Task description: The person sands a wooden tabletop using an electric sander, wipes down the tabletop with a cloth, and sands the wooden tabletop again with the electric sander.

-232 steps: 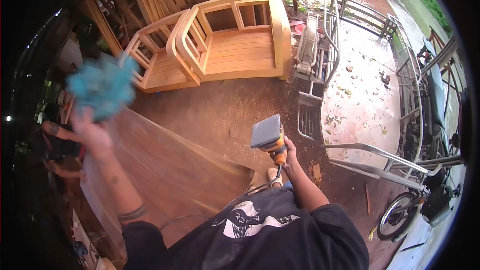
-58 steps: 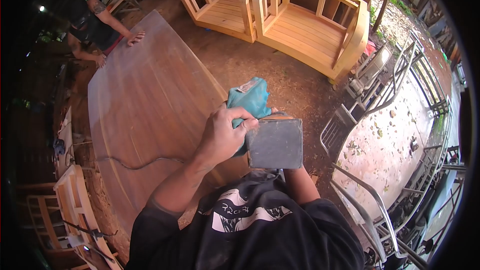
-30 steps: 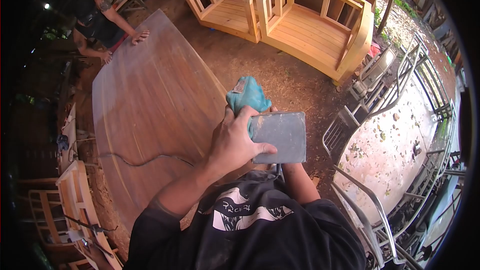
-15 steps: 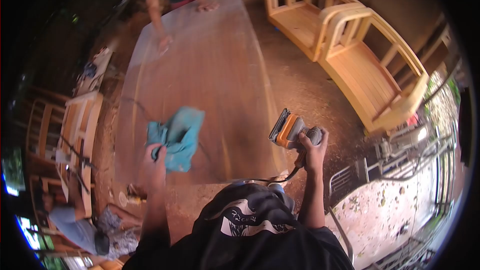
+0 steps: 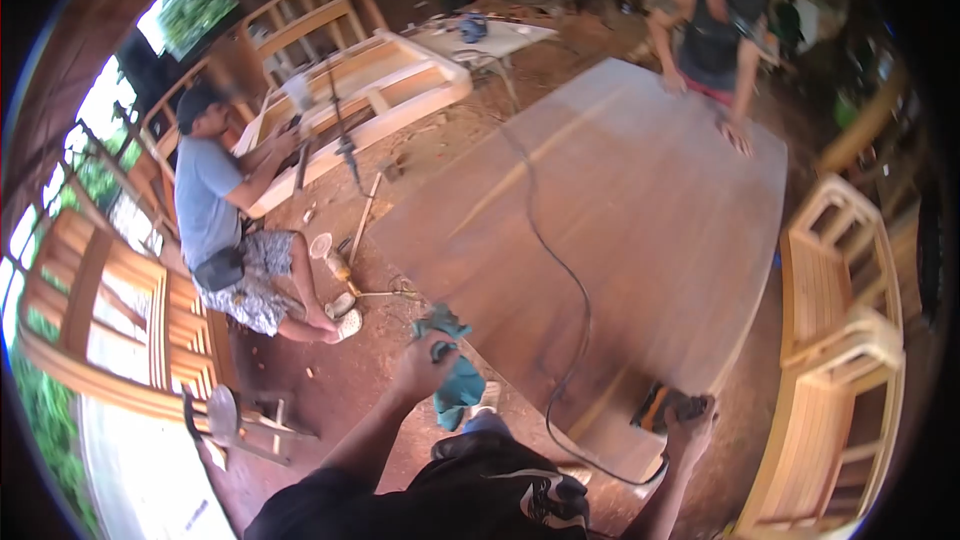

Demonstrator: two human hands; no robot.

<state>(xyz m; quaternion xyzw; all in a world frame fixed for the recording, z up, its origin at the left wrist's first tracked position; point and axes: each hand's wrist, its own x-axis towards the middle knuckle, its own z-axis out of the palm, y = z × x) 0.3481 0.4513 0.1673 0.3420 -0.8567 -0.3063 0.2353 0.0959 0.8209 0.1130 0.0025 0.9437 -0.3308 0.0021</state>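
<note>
My left hand (image 5: 428, 362) is closed round a crumpled teal cloth (image 5: 460, 392), which hangs beside the near left edge of a large brown wooden tabletop (image 5: 620, 210). At the near right corner, my right hand (image 5: 692, 430) grips an orange and black electric sander (image 5: 656, 408). The sander is low over the wood; whether it touches I cannot tell. Its dark power cord (image 5: 560, 260) loops near my body and snakes across the board towards the far left.
Across the tabletop a co-worker (image 5: 710, 40) leans with both hands on it. Another person (image 5: 215, 180) sits left, beside a pale wooden frame (image 5: 420, 90). Wooden benches (image 5: 820, 410) stand along the right. A power tool (image 5: 338, 265) lies on the dirt floor.
The view has swung left. My left hand has carried the cloth from over the tabletop to beyond its edge. My right hand has brought the sander from beside the board to its near corner.
</note>
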